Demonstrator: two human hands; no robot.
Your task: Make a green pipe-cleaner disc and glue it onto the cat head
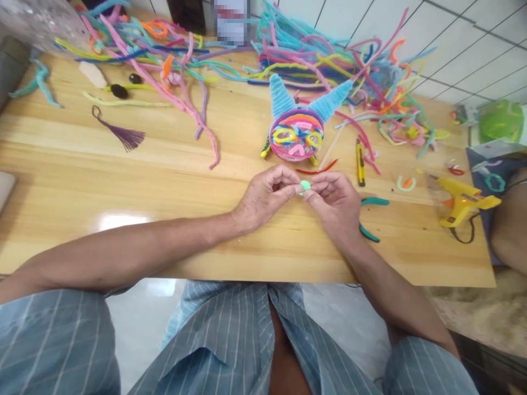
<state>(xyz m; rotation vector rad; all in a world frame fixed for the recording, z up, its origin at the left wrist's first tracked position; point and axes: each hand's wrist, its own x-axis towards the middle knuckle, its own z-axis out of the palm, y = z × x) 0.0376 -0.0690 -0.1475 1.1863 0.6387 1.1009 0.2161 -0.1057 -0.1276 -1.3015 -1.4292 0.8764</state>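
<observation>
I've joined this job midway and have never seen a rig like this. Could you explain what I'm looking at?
There is no machine here, only a person's bare hands. The single picture comes from a camera worn on the head, looking forward and down.

The left hand and right hand pinch a small green piece between their fingertips.

On the wooden table, just beyond them, stands a colourful figure with two blue horns. Fuzzy stems are heaped along the far side. A purple tassel lies to the left; a yellow cutter and yellow glue gun to the right.
</observation>
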